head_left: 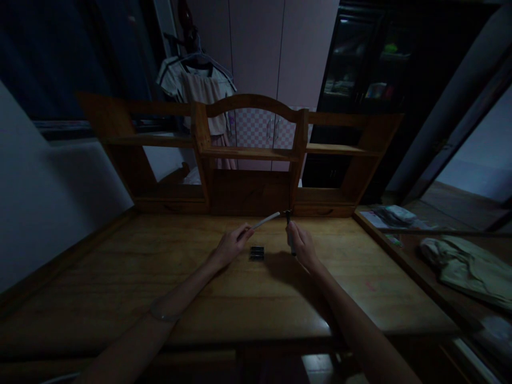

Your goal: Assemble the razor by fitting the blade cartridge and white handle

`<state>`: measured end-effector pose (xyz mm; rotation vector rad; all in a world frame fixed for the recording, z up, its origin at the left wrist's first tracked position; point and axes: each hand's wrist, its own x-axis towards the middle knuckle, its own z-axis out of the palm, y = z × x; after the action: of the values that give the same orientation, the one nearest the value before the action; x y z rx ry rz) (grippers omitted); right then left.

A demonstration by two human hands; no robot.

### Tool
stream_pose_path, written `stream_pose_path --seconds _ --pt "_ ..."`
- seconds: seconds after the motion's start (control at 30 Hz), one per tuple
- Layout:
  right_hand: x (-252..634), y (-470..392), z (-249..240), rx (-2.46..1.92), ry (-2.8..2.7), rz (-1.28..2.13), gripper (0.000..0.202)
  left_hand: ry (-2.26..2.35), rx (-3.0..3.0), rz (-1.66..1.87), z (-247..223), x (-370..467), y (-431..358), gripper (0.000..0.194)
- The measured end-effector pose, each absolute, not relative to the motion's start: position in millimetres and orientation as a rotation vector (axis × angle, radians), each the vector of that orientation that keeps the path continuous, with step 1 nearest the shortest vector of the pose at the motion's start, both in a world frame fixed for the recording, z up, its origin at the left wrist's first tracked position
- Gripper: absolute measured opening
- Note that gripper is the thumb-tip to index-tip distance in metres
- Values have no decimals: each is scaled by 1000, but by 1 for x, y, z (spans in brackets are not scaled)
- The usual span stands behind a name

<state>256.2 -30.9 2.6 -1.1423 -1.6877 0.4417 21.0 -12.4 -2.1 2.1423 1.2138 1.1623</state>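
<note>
My left hand [232,246] is closed around one end of a slim, pale, slightly curved stick [267,219], which points up and to the right. In my right hand [302,242] is a dark razor-like tool [288,215] with a short crosswise head, held upright; my fingers cover the middle of its handle. The tip of the stick is close to the tool's head, and I cannot tell whether they touch. Between my hands, a small black case with parallel slots [256,253] lies flat on the wooden desk [180,298]. The dim light hides fine detail.
A wooden shelf unit [250,154] with small drawers stands along the desk's back edge. To the right, a lower surface holds folded cloth [468,269] and a plastic-wrapped packet [400,214]. A wall [52,192] borders the left side. Clothes [200,85] hang behind the shelves.
</note>
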Motion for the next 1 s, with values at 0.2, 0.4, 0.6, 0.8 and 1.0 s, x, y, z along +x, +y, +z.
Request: stream_pose_path --seconds 0.2,0.4,0.6,0.8,1.0 --pt "255 -32 8 -1148 -1710 373 26 1188 2086 1224 0 22 -16 29" --pt "250 -31 9 -1075 -1743 388 21 1157 2063 1218 3 24 -19 29" --pt "249 -32 12 -1047 -1740 345 22 1150 2044 1190 2 23 -15 31" --pt "250 -31 13 -1045 -1691 275 22 1146 2012 1187 1 23 -15 31" --pt "251 -30 13 -1014 -1676 256 18 1122 2039 1194 2 24 -15 30"
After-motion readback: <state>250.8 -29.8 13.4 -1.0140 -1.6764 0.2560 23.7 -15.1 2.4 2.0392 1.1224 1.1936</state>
